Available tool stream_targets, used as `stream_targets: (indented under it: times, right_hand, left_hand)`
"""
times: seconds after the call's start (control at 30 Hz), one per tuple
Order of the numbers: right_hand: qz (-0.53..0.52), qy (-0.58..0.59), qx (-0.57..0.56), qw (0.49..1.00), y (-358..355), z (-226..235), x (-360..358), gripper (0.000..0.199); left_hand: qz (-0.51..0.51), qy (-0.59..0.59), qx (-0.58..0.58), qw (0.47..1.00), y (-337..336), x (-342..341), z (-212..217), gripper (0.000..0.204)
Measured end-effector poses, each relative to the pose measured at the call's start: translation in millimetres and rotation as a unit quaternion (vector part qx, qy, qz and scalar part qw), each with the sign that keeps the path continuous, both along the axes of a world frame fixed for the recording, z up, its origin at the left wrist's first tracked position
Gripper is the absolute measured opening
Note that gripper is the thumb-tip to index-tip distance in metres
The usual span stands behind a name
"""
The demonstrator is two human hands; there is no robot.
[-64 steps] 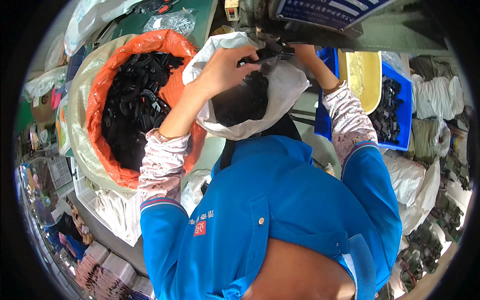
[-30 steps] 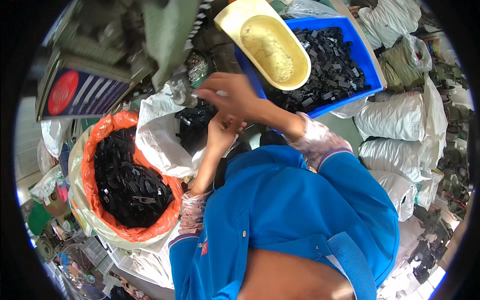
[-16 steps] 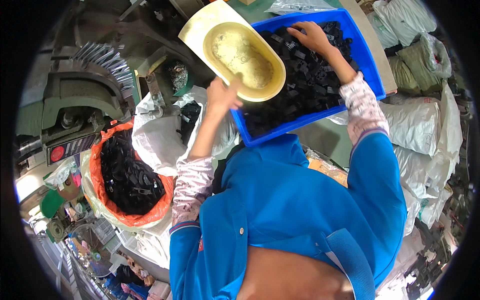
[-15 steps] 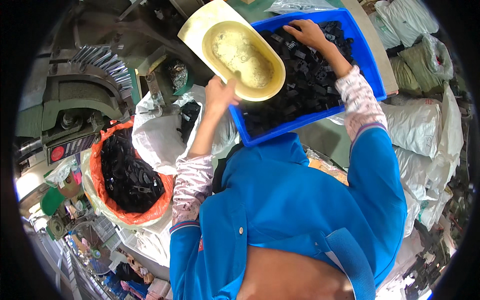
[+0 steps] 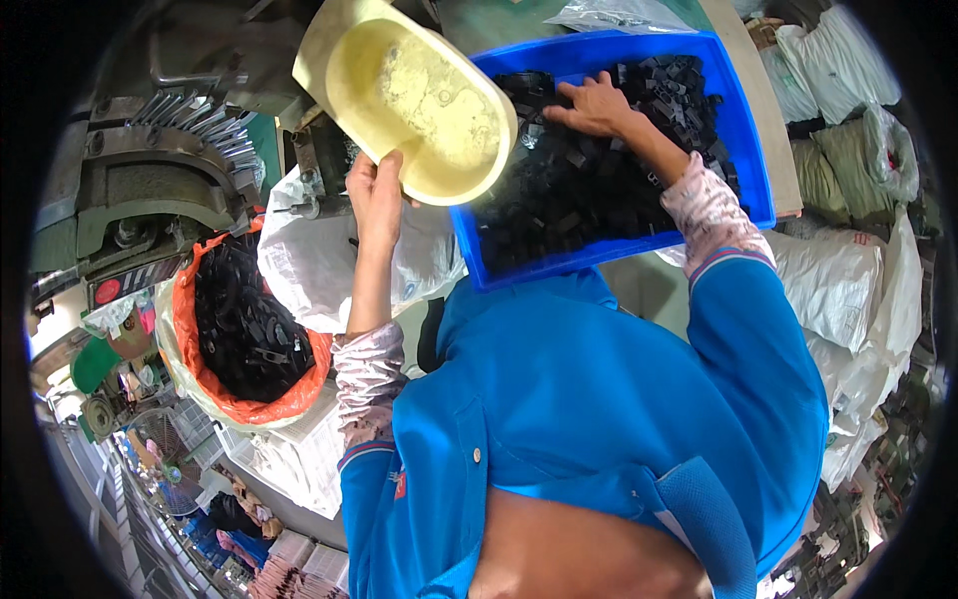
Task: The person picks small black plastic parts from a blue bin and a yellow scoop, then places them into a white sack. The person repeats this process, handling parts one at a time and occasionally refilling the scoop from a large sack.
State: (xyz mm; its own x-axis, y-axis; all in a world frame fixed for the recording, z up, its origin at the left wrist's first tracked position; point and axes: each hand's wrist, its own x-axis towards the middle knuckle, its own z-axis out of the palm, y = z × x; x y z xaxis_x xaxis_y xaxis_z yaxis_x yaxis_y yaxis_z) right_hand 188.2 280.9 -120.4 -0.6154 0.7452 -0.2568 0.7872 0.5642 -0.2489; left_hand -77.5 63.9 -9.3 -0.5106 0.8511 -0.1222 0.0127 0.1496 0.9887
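My left hand [image 5: 376, 200] is closed on the near-left rim of a pale yellow plastic scoop [image 5: 351, 75], an oval tub with a broad flat lip. The scoop is tilted so its inside faces me, and it holds no parts, only worn, whitish patches. Its right end overlaps the left edge of a blue plastic bin [image 5: 599, 254]. Small black plastic parts [image 5: 579, 200] cover the bin's bottom in a heap. My right hand [image 5: 597, 108] rests on the heap towards the far side, fingers spread and nothing visibly gripped.
Left of me stands a sack with an orange liner [image 5: 264, 411], full of black parts. A white sack [image 5: 309, 265] sits between it and the bin. Machinery [image 5: 150, 200] fills the far left. White bags [image 5: 833, 285] are stacked on the right; a clear plastic bag [image 5: 619, 14] lies behind the bin.
The scoop has moved left with my left hand, uncovering more of the bin. My right hand has shifted slightly left and nearer across the parts.
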Motion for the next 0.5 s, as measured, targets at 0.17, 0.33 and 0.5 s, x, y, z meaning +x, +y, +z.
stream_targets:
  times: [0.17, 0.33, 0.5]
  right_hand:
    - [0.046, -0.014, -0.074, 0.996, -43.7, 45.7, 14.4, 0.074]
    - [0.123, 0.089, 0.038, 0.988, -5.9, 61.5, 1.4, 0.07]
    - [0.136, -0.089, -0.014, 0.987, 16.7, 8.5, -81.8, 0.072]
  left_hand:
    - [-0.032, 0.03, 0.067, 0.997, 7.4, -5.2, 7.0, 0.02]
    - [-0.048, 0.055, 0.066, 0.995, 11.1, -11.7, 25.3, 0.022]
    - [-0.031, 0.036, 0.102, 0.994, 22.9, -8.9, 41.0, 0.022]
